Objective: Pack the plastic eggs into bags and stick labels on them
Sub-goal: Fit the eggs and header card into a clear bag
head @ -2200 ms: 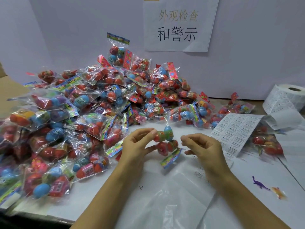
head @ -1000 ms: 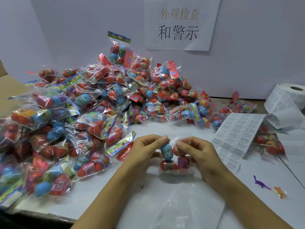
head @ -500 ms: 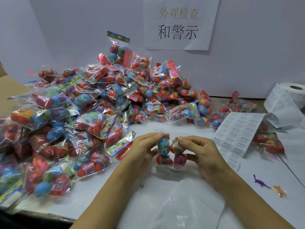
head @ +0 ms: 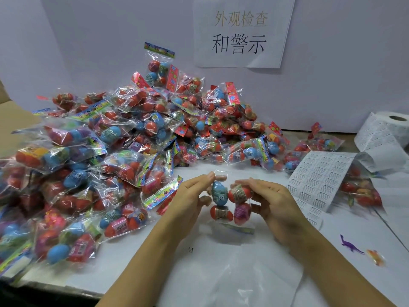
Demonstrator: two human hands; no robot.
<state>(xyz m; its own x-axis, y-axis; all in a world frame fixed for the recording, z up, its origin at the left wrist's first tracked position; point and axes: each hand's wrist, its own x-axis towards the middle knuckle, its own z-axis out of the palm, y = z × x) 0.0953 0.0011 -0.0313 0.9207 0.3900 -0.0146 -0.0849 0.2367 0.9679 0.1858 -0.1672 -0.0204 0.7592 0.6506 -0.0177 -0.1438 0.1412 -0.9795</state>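
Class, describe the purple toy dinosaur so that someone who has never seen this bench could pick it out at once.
Start at the roll of white labels at the table's far right, then come down towards the near right edge. There, on bare white table, lies the purple toy dinosaur, long-necked and unbagged. Its only close neighbour is a small orange toy on its right.

A white table (head: 137, 258) carries heaped egg bags (head: 124, 151), a label sheet (head: 321, 173) and a label roll (head: 385, 131).
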